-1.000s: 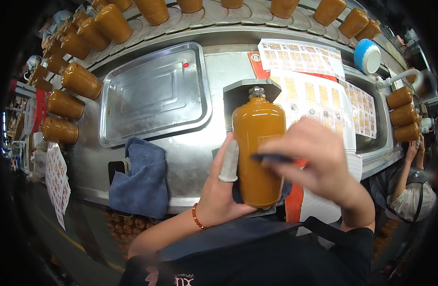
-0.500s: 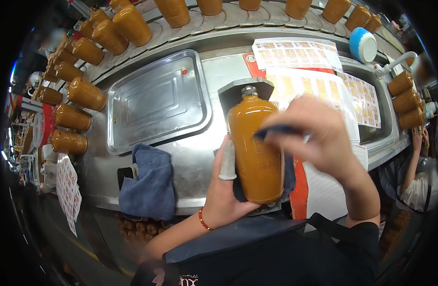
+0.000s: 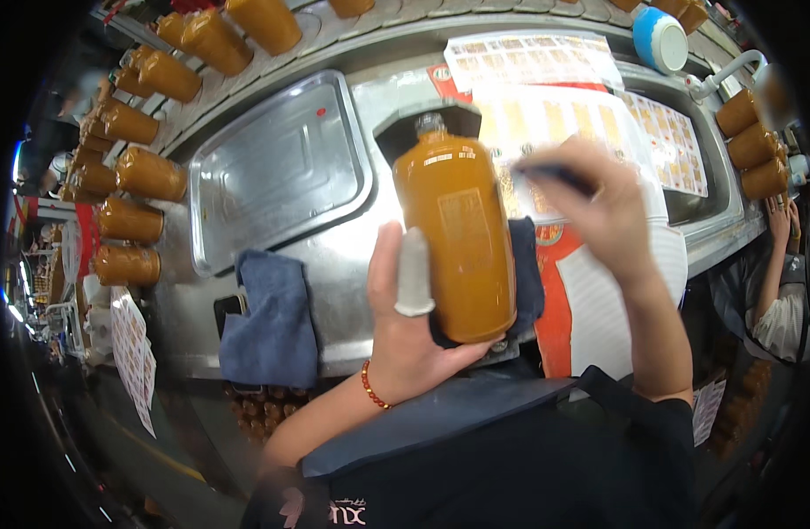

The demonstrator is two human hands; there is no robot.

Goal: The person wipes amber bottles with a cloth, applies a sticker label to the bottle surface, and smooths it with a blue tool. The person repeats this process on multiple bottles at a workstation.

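Note:
A glossy brown bottle (image 3: 458, 256) with a clear glass neck lies in a dark holder (image 3: 396, 139), its neck pointing away from me. A faint rectangular label sits on its upper side, and small pale marks show near the shoulder. My left hand (image 3: 409, 331) grips the bottle's left side and base; one finger wears a whitish finger cover. To the right of the bottle, apart from it, my right hand (image 3: 603, 198) pinches a small dark flat piece (image 3: 559, 175), blurred by motion. Under the bottle's right side shows a dark blue cloth (image 3: 526, 264).
Gold label sheets (image 3: 546, 123) lie beyond my right hand, by a sink (image 3: 731, 189) and a blue-white round container (image 3: 659, 40). A steel tray (image 3: 356, 167), a blue cloth (image 3: 268, 322) and a phone (image 3: 227, 309) are at left. Brown bottles (image 3: 153, 172) line the conveyor.
My right hand has moved off the bottle toward the right with the dark piece. The left hand still grips the bottle. Pale marks now show near its shoulder, and the whole view has shifted slightly.

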